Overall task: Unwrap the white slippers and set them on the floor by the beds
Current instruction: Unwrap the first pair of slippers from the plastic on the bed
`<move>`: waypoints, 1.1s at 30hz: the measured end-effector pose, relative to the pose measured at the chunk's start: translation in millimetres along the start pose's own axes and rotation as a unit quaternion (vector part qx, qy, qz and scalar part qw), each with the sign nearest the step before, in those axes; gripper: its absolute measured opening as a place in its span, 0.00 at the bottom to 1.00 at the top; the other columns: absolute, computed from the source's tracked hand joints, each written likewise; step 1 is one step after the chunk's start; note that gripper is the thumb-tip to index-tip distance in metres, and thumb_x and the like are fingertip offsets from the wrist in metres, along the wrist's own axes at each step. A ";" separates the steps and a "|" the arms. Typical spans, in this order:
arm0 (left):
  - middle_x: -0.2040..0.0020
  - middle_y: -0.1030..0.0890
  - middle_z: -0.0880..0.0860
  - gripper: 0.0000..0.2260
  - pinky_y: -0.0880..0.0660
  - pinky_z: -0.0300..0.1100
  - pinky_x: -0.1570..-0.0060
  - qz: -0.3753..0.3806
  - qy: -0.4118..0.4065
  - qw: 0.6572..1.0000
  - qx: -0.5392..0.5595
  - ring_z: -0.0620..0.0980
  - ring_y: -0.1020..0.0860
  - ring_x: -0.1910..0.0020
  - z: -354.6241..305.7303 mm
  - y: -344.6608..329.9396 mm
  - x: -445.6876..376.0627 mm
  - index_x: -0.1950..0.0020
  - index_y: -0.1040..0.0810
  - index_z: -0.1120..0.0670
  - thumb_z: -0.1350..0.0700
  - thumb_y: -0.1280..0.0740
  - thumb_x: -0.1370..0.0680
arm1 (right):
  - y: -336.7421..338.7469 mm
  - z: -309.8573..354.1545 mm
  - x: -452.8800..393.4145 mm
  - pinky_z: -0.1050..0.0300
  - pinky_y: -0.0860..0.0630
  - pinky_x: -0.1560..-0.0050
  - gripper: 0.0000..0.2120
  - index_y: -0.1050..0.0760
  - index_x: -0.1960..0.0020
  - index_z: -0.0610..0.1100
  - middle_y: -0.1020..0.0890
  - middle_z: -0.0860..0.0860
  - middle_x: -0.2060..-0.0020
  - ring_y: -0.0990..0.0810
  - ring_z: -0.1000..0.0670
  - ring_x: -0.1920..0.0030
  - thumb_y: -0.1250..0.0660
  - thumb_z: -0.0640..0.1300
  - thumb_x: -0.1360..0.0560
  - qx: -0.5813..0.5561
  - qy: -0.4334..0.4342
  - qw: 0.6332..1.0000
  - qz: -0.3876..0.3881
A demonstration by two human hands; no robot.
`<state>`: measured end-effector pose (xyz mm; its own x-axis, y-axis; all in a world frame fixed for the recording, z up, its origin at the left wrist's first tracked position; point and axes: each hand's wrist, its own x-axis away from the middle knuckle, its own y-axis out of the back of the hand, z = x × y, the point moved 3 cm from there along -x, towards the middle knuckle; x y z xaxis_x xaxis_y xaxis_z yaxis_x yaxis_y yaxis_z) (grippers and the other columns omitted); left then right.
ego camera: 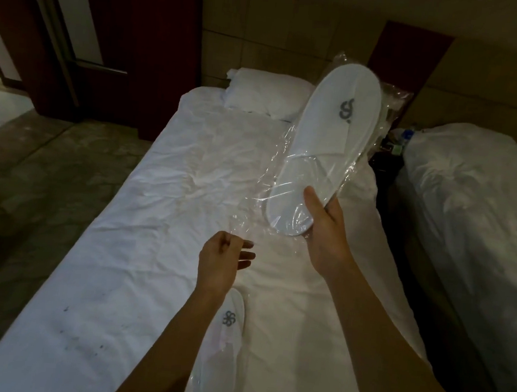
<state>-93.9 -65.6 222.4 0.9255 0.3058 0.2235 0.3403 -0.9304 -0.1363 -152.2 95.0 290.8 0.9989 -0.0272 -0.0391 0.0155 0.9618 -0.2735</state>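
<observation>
White bed (pixel 155 218), floor (pixel 32 191) alongside its left edge, right hand (pixel 326 233) fingers (pixel 313 202) gripping slipper (pixel 329 124), left hand (pixel 220 261) pinching wrap (pixel 271 181)

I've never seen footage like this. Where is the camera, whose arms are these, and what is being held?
There is no machine: the one picture comes from a camera worn on a person's head, looking down at their own bare arms. The right hand grips the heel end of flat white slippers with a grey logo, still inside a clear plastic wrap. The left hand is at the wrap's loose lower edge; whether its fingers pinch it is unclear. Below lies a bed with a creased white sheet, and on it, under the left forearm, a second wrapped white slipper pack.
</observation>
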 end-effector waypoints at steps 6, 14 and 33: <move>0.55 0.15 0.58 0.09 0.20 0.42 0.59 0.016 0.003 1.000 0.015 0.54 0.17 0.57 3.4 6.0 1.1 0.56 0.22 0.58 0.60 0.39 0.19 | -1.8 1.6 -1.4 0.58 0.19 0.57 0.10 0.22 0.42 0.54 0.14 0.56 0.50 0.16 0.53 0.47 0.33 0.47 0.22 -0.003 -0.020 1.000 -0.021; 0.58 0.18 0.54 0.07 0.25 0.42 0.59 -0.134 -0.043 0.976 0.167 0.50 0.21 0.64 -17.1 18.9 -4.4 0.56 0.22 0.54 0.62 0.39 0.22 | -5.7 8.8 2.8 0.59 0.19 0.60 0.12 0.23 0.39 0.50 0.14 0.56 0.52 0.16 0.54 0.50 0.33 0.45 0.22 0.004 -0.012 1.000 -0.008; 0.52 0.14 0.53 0.11 0.19 0.43 0.62 0.114 -0.103 0.986 0.061 0.51 0.15 0.54 -82.4 4.5 -27.7 0.45 0.18 0.54 0.56 0.26 0.27 | -42.6 3.6 7.7 0.51 0.19 0.45 0.17 0.24 0.38 0.45 0.15 0.45 0.47 0.16 0.46 0.46 0.29 0.49 0.25 0.107 0.010 0.993 0.045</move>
<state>-131.8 -94.9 295.1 0.9901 0.1379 -0.0262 0.1252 -0.9523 -0.2784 -145.0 54.8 305.7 0.9956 0.0586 -0.0732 -0.0630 0.9963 -0.0583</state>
